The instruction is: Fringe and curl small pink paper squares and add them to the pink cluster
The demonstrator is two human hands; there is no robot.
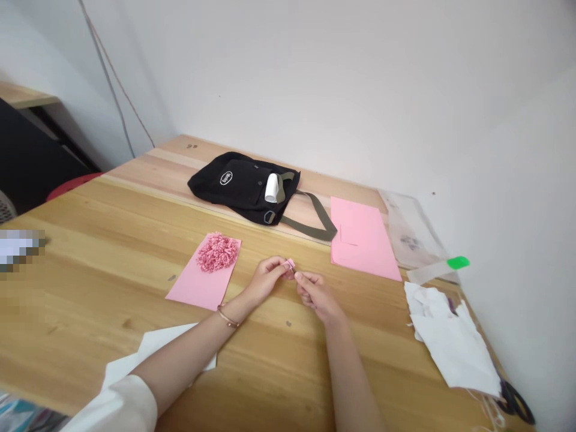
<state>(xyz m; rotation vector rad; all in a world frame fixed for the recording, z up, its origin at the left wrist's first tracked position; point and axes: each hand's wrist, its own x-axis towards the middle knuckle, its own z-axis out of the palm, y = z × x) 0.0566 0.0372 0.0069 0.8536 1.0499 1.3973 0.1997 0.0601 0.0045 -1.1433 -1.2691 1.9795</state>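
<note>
Above the middle of the wooden table [270, 372], my left hand [266, 279] pinches a small pink paper piece [291, 263] between thumb and fingers. Close by on the right, my right hand [317, 295] is closed on a thin dark stick [294, 271], whose tip meets the paper. Most of the stick is hidden in my fingers. Left of my hands lies a pink paper sheet [198, 288], bearing a heap of small curled pink paper pieces [217, 252].
A black bag [225, 192] with a white roll [271, 187] on it lies at the back. Pink sheets [360, 234], a clear plastic sleeve [409, 228], crumpled white paper [454, 342] and black scissors [515, 402] line the right side. White paper [166, 336] lies under my left forearm.
</note>
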